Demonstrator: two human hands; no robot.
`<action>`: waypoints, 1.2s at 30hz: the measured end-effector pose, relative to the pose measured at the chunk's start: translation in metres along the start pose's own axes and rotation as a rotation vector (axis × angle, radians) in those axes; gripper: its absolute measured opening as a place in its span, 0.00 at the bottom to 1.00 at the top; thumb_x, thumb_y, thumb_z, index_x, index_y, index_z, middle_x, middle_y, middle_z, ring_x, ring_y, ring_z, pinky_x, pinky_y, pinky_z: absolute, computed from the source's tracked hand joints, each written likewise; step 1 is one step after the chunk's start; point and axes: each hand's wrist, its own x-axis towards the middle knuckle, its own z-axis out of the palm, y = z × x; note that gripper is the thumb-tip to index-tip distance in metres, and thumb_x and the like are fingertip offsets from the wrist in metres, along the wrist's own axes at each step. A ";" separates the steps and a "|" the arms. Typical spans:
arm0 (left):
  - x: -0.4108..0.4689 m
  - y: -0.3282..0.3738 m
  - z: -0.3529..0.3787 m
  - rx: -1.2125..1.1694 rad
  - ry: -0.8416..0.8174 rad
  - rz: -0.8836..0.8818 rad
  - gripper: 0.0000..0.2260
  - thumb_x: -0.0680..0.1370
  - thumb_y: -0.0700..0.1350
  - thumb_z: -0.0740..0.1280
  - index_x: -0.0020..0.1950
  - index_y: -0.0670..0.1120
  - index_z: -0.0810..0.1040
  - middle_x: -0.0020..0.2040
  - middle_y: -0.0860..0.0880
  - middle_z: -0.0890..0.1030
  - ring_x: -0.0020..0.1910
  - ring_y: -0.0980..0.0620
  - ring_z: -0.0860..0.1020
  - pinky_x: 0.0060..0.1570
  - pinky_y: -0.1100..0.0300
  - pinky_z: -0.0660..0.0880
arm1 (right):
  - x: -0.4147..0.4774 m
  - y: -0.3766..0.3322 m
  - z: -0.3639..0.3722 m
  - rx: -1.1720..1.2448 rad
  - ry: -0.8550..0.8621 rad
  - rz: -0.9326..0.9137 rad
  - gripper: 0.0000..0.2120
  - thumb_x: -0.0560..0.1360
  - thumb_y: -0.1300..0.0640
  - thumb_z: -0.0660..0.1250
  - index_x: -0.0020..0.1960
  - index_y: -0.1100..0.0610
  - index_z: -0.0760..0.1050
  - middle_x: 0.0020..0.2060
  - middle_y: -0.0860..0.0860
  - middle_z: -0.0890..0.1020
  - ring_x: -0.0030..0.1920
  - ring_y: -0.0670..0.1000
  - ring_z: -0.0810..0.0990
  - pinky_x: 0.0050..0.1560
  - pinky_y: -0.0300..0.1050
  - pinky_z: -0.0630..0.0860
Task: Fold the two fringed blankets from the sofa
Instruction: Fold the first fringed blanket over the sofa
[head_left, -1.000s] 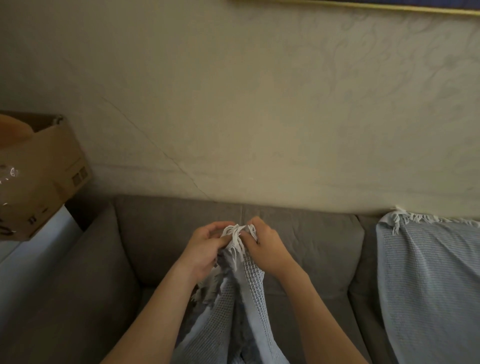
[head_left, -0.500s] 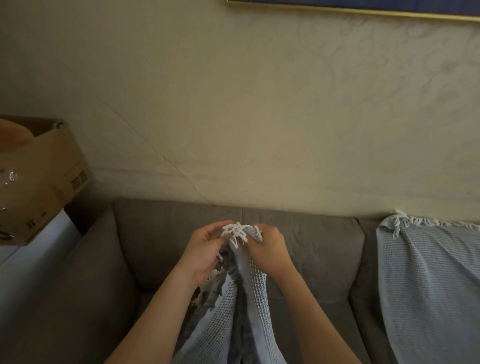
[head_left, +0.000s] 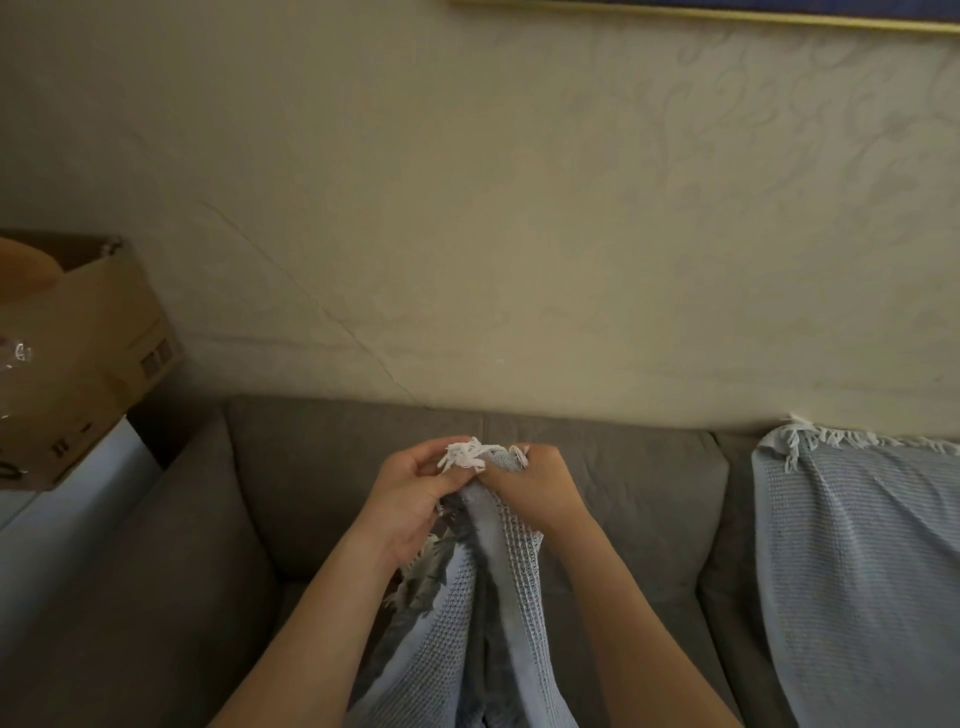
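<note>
A light blue waffle-weave blanket (head_left: 457, 623) with white fringe hangs bunched in front of me, over the grey sofa (head_left: 322, 478). My left hand (head_left: 410, 493) and my right hand (head_left: 540, 488) grip its fringed top edge side by side, fingers curled round the cloth. White tassels stick up between the two hands. A second light blue fringed blanket (head_left: 857, 571) lies draped over the sofa's right back cushion and seat.
A cardboard box (head_left: 78, 353) sits on a white surface (head_left: 62, 514) left of the sofa arm. A beige patterned wall (head_left: 519, 208) rises behind the sofa, with a gold picture frame edge (head_left: 727, 15) at the top.
My hands stay together on the fringed edge; the fingers have shifted slightly along it, and the view has tilted a little.
</note>
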 end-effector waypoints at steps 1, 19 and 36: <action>0.002 0.001 0.001 0.017 0.003 0.004 0.16 0.78 0.28 0.70 0.63 0.40 0.84 0.55 0.39 0.88 0.51 0.46 0.88 0.47 0.58 0.85 | 0.001 0.000 -0.002 0.018 -0.007 0.002 0.18 0.71 0.46 0.79 0.35 0.58 0.76 0.30 0.48 0.78 0.31 0.46 0.75 0.33 0.44 0.71; 0.034 0.052 0.054 -0.043 0.183 0.187 0.13 0.81 0.27 0.65 0.55 0.41 0.85 0.47 0.42 0.84 0.41 0.51 0.81 0.36 0.65 0.80 | -0.030 0.028 0.021 -0.190 0.198 -0.324 0.16 0.75 0.56 0.73 0.54 0.46 0.66 0.49 0.43 0.80 0.47 0.44 0.80 0.44 0.45 0.79; 0.042 0.101 0.100 -0.429 0.228 0.241 0.12 0.83 0.27 0.62 0.58 0.40 0.81 0.41 0.44 0.81 0.27 0.57 0.81 0.29 0.64 0.77 | -0.031 -0.004 0.026 -0.535 0.458 -0.341 0.07 0.79 0.50 0.64 0.55 0.48 0.71 0.48 0.51 0.79 0.34 0.63 0.81 0.30 0.47 0.69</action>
